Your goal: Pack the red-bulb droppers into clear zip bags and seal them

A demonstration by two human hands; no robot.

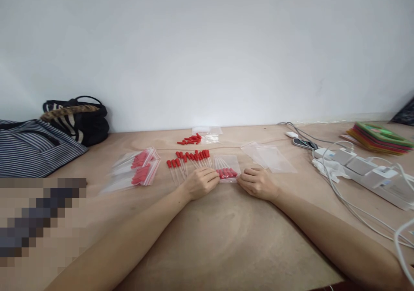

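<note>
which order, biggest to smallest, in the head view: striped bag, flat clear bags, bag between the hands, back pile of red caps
1. Striped bag (cut off)
2. Flat clear bags
3. Bag between the hands
4. Back pile of red caps

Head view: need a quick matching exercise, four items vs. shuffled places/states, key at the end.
Things:
1. zip bag
2. power strip
3. black handbag
4. loose red-bulbed droppers

Places or states:
A. against the wall, at the left
B. just left of the bag between the hands, bulb ends away from the person
C. between the left hand and right hand
D. white, at the right, with chargers plugged in

Pairs: 1-C, 2-D, 3-A, 4-B
</note>
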